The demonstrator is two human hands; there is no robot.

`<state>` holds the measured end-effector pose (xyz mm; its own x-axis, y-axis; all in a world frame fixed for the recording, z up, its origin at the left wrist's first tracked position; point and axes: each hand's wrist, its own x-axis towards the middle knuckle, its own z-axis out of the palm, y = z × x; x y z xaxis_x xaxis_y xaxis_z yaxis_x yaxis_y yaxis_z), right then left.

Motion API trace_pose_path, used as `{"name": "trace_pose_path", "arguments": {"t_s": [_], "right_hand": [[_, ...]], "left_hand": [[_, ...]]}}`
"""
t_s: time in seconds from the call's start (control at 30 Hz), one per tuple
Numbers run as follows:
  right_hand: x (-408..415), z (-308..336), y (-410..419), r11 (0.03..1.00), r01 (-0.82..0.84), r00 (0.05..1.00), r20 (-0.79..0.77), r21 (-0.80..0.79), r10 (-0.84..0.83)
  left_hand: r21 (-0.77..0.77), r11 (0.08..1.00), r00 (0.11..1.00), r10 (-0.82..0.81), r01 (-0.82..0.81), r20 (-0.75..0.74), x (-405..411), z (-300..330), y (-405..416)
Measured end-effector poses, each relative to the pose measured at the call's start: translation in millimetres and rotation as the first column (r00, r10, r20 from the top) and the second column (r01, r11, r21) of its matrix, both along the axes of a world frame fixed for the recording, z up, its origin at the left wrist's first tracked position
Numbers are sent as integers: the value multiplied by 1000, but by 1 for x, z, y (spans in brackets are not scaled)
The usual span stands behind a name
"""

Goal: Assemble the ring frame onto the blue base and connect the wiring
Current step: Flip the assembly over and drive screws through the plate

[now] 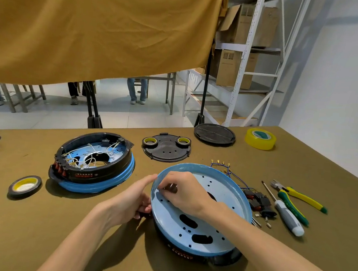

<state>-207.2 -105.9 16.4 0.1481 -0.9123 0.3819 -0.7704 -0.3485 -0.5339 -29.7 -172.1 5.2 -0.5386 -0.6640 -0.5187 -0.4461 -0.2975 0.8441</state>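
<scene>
Olive-brown table [227, 153]. Blue base [225, 235], tilted: left hand [132, 199] gripping its outer rim, right hand [184, 192] with fingers curled, pinching something small inside. Beyond fingertips: assembled unit [93, 161], black plate [166, 147].

Left hand [132, 199] curls its fingers with thumb outstretched, while right hand [184, 191] bends, fingertips pinched together.

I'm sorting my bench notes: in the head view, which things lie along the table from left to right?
black tape roll → wired assembly → left hand → blue base → screwdriver → pliers
</scene>
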Motion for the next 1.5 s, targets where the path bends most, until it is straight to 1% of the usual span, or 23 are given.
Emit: {"name": "trace_pose_path", "arguments": {"t_s": [0.13, 0.23, 0.37, 0.7, 0.87, 0.97, 1.1, 1.27, 1.37, 1.43, 1.5], "right_hand": [[-2, 3, -3, 995, 27, 996, 80, 100, -36], [-3, 7, -6, 980, 26, 996, 81, 195, -43], [-3, 13, -13, 954, 78, 985, 123, 290, -118], [-1, 21, -20, 886, 157, 977, 62, 436, -203], [3, 23, -19, 866, 204, 976, -26, 457, -216], [5, 23, -16, 870, 230, 972, -69, 437, -223], [9, 21, -11, 894, 240, 968, -162, 379, -191], [11, 24, -4, 913, 200, 964, -237, 355, -119], [10, 30, -2, 932, 157, 979, -177, 325, -103], [7, 35, -1, 938, 114, 988, -137, 328, -72], [4, 36, 2, 947, 115, 985, -160, 299, -69]], "left_hand": [[-38, 997, 998, 61, -60, 7, -8, -4, 3], [-80, 993, 996, 85, -84, 6, -11, -11, 3], [-128, 988, 995, 91, -86, 31, -12, -19, 3], [-199, 976, 992, 103, -88, 70, -16, -25, 4], [-232, 967, 987, 130, -105, 95, -18, -27, 6], [-239, 965, 985, 134, -104, 110, -19, -26, 6], [-253, 961, 982, 147, -113, 120, -21, -22, 8], [-260, 961, 988, 122, -93, 98, -18, -18, 14], [-205, 976, 993, 90, -74, 70, -12, -14, 14], [-118, 991, 997, 67, -63, 29, -8, -11, 13], [-22, 998, 998, 51, -52, -46, -3, -11, 15]]}}
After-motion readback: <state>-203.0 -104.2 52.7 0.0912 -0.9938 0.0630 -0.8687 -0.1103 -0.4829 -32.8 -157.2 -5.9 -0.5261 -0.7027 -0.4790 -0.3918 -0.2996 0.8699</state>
